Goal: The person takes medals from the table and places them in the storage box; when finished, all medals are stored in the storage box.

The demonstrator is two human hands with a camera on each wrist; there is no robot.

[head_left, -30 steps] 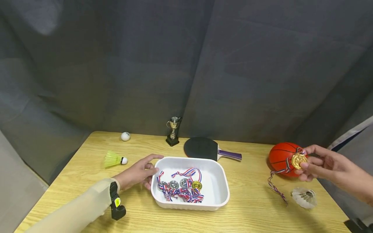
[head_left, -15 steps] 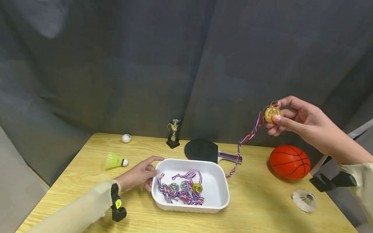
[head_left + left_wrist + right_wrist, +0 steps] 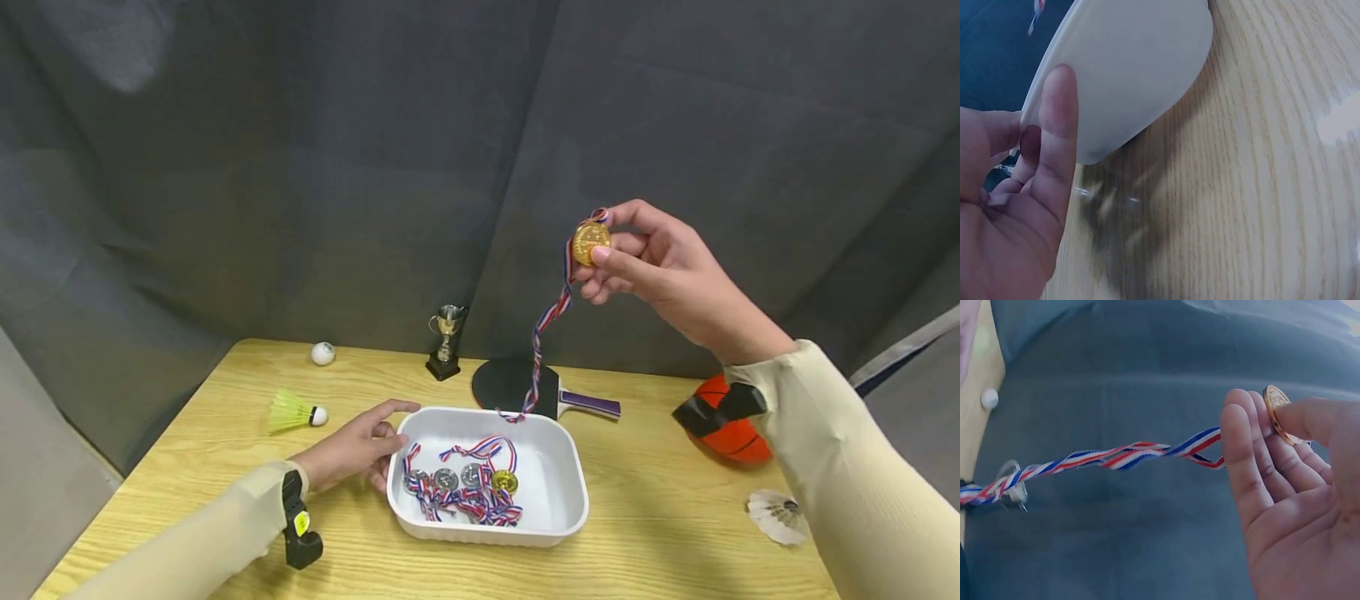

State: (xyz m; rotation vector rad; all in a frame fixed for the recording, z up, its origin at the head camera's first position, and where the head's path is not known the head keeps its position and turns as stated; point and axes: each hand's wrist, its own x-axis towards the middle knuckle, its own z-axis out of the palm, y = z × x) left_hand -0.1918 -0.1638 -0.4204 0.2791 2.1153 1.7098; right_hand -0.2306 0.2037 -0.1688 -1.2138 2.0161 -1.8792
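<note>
My right hand pinches a gold medal between thumb and fingers, high above the table. From the medal hangs a twisted red, white and blue ribbon, its lower end over the far rim of a white plastic tray. In the right wrist view the medal is seen edge-on, under the thumb. My left hand holds the tray's left rim, thumb over the edge and fingers outside the wall. Inside the tray lie several silver medals and a gold one, among tangled striped ribbons.
Behind the tray are a small trophy cup and a black table tennis bat. A white ball and yellow shuttlecock lie left. To the right, a small orange basketball, partly behind my forearm, and a white shuttlecock.
My right hand has lifted the gold medal from in front of the basketball and carried it left, its ribbon trailing to above the tray. The left hand and tray stay put.
</note>
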